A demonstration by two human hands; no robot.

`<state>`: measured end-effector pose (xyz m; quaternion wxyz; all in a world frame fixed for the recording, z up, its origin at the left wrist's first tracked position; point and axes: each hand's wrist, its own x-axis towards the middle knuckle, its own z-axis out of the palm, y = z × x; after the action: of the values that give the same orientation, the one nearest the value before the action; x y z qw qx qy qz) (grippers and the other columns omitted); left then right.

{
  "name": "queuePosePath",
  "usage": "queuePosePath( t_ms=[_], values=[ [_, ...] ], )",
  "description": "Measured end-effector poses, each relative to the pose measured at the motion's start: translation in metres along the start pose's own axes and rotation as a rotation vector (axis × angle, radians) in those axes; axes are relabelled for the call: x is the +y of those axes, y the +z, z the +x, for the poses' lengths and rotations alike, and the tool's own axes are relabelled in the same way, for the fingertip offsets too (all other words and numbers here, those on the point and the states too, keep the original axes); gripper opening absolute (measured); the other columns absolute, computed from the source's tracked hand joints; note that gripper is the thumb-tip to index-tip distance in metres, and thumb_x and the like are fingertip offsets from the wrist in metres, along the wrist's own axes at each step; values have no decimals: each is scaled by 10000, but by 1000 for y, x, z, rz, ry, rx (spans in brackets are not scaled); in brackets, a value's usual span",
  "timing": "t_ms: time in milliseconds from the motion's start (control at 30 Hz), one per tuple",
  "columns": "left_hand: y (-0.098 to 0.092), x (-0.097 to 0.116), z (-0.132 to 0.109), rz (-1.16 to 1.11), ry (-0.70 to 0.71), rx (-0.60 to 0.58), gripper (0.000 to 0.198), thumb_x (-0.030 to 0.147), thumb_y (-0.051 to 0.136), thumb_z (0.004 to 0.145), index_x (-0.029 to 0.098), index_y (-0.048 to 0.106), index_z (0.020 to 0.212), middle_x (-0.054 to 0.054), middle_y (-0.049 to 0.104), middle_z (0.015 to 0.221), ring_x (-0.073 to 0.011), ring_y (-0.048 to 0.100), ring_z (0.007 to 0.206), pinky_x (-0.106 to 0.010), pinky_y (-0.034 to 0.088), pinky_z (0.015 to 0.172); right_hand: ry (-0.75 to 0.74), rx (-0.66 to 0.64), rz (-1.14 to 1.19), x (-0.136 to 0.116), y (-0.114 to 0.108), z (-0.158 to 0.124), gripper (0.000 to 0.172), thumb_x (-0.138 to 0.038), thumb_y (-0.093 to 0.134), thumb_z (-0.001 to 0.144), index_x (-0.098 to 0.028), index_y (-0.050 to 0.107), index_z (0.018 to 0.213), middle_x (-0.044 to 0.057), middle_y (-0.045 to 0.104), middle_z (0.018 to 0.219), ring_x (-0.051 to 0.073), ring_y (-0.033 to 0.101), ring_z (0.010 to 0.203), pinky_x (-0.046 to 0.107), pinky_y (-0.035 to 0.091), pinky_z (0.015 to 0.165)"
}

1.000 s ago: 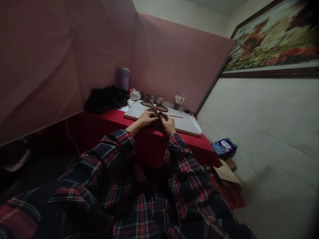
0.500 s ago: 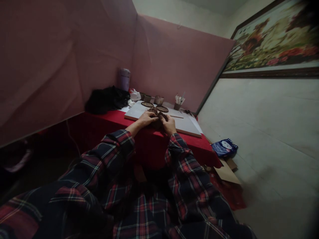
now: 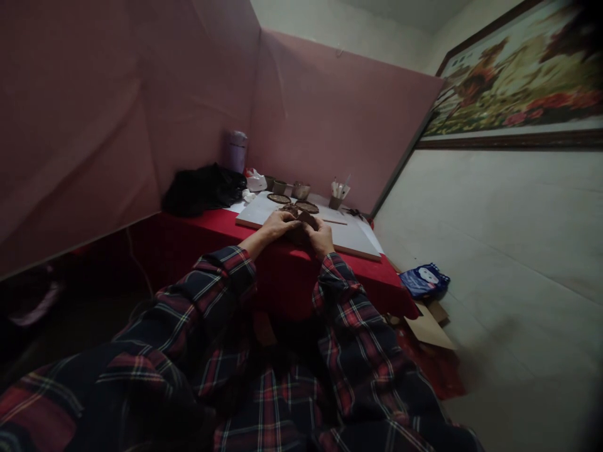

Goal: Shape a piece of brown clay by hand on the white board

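A dark brown piece of clay (image 3: 307, 219) sits between my two hands at the near edge of a pale board (image 3: 355, 238). My left hand (image 3: 279, 224) is closed on its left side, thumb towards the middle. From the right, my right hand (image 3: 321, 237) grips the same clay with bent fingers. More rough brown clay (image 3: 288, 209) shows just beyond my left fingers. Two flat round brown discs, a left disc (image 3: 279, 198) and a right disc (image 3: 307, 206), lie farther back. The undersides of my fingers are hidden.
A thin stick (image 3: 335, 221) lies on the board. Behind stand small cups (image 3: 279, 187), a glass container (image 3: 301, 190) and a tool holder (image 3: 335, 202). A black bag (image 3: 202, 188) and purple bottle (image 3: 237, 150) are at left. Red cloth (image 3: 377, 276) covers the table; pink sheets (image 3: 339, 119) hang around it.
My right thumb has shifted off the top of the clay, so more of its dark surface shows between my hands. My left hand has barely moved.
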<state>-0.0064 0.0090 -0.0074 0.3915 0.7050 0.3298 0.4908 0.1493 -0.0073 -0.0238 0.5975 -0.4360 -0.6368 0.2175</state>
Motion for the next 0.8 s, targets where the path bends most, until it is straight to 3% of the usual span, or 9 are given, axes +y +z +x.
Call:
queuePosePath(
  t_ms=[167,333,600,800],
  values=[
    [-1,1,-2,-32,-12,-33,337,411,746,619,107,660,736,-35,653,692,-134,574,629,-254,455,600,-13,25,14,1,-1,0,300,-357,639,749,-158,670,972,65,727,959,218,658,892,376,527,858],
    [-2,-1,-3,-66,-35,-88,200,228,739,589,111,659,731,-7,649,651,-107,560,563,-230,442,571,-16,24,11,2,-1,0,304,-378,637,758,-164,665,973,63,727,969,211,656,901,374,523,871],
    [-2,2,-4,-29,1,72,144,106,679,586,112,673,730,25,631,649,-97,544,580,-225,442,600,18,-22,30,-3,0,-1,340,-403,642,729,-157,651,964,74,721,970,226,661,890,376,522,846],
    [-2,3,-5,-23,48,102,148,119,698,578,113,681,725,-1,668,678,-111,576,616,-233,471,631,-1,-45,16,0,0,-1,282,-324,657,692,-161,663,922,48,729,950,223,663,903,378,509,891]
  ],
)
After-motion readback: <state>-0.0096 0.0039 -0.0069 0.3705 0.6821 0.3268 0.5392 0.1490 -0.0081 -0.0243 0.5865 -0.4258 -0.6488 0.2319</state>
